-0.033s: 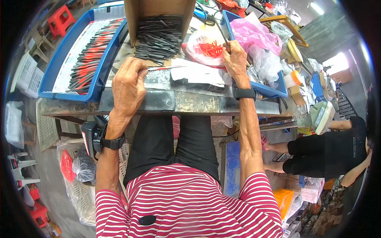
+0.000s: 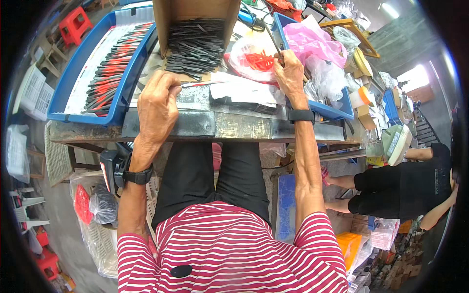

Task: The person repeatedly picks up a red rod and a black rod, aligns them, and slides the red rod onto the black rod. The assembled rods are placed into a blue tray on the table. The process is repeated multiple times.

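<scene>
My left hand (image 2: 159, 102) is closed over the near edge of the workbench (image 2: 168, 124), thumb and fingers pressed together. A thin red-and-pale strip (image 2: 195, 84) sticks out from its fingertips to the right, towards a white paper sheet (image 2: 249, 90). My right hand (image 2: 290, 75) grips a slim dark rod-like tool (image 2: 273, 40) that points up and away; its exact kind is unclear. Just left of that hand sits a clear plastic bag with short red tubes (image 2: 259, 61). Beyond my left hand, a cardboard box (image 2: 193, 10) lies open with many thin black pieces (image 2: 195, 49).
At left, a blue tray (image 2: 119, 105) holds a row of black-and-red pieces (image 2: 115, 73). A blue bin (image 2: 337, 112) with pink and clear plastic bags (image 2: 315, 41) stands at right. Farther right, a person in black (image 2: 405, 183) is near a green-and-white device (image 2: 396, 144).
</scene>
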The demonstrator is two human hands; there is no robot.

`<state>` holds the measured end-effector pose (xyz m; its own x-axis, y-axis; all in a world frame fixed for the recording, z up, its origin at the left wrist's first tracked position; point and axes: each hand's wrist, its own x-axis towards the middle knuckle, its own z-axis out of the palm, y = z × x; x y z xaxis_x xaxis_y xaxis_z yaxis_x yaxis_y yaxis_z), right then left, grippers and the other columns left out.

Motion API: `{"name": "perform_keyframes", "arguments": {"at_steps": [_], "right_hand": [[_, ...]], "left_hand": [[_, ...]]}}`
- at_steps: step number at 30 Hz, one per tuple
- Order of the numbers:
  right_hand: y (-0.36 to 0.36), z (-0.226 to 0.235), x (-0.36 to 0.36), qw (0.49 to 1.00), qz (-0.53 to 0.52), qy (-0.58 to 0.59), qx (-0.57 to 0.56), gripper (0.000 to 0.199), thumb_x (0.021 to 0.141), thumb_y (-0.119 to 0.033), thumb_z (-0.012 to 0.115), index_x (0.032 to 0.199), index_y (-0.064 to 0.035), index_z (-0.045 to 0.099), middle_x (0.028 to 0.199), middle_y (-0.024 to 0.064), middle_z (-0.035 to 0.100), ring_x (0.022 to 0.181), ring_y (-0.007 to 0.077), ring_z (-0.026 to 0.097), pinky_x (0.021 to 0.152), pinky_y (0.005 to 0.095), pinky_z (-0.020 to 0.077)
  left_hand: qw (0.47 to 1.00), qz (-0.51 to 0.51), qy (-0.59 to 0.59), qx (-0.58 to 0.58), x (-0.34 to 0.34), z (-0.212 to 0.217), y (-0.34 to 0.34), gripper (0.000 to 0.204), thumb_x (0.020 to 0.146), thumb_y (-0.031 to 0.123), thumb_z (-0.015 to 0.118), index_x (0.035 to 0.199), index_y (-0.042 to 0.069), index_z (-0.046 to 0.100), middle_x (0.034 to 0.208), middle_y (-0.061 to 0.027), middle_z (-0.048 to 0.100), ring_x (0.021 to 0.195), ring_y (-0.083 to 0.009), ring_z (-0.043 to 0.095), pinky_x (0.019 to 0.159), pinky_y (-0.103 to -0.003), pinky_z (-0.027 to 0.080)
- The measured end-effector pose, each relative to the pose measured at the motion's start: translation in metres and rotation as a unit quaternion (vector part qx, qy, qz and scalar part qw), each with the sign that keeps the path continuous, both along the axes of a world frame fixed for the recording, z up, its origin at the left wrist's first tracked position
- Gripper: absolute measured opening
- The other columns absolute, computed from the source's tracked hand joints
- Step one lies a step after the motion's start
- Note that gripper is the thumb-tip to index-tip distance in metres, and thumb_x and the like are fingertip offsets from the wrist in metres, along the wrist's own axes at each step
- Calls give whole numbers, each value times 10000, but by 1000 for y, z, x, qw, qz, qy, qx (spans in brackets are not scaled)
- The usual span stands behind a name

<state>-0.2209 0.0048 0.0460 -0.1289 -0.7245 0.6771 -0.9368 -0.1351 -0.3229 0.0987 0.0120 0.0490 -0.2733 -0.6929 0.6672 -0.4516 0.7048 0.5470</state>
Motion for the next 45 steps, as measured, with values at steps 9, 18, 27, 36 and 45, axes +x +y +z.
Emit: {"name": "perform_keyframes", "arguments": {"at_steps": [9,18,27,36,45], "right_hand": [[8,5,-1,996,-3,-92,6,113,779,-34,601,880,-5,643,766,127,610,645,227,606,610,339,470],[10,11,1,988,34,-148,10,92,812,-55,619,885,-4,642,775,97,632,631,168,602,590,295,466],[10,15,3,977,88,-192,-4,98,842,-65,637,912,0,655,648,-26,574,553,22,486,486,182,377],[11,18,1,965,91,-239,60,95,812,-57,614,871,7,649,667,17,610,577,65,533,527,236,428],[5,20,14,969,105,-205,85,93,795,-74,632,843,3,652,646,40,594,581,93,541,552,259,448]], "left_hand": [[1000,3,2,2,6,-2,0,50,797,-53,575,823,-26,542,789,-115,531,718,-249,556,656,-314,439],[1000,9,0,11,8,-2,2,52,787,-63,565,811,-26,537,787,-118,525,728,-242,556,659,-315,439],[1000,13,14,17,11,-3,3,71,760,-39,602,796,-13,546,776,-125,537,738,-308,564,661,-367,434],[1000,18,11,14,15,-6,2,76,755,-51,592,805,-13,549,779,-126,535,732,-308,561,661,-363,436],[999,20,16,26,21,-3,2,76,762,-58,592,808,-12,551,780,-120,538,710,-285,566,637,-350,442]]}}
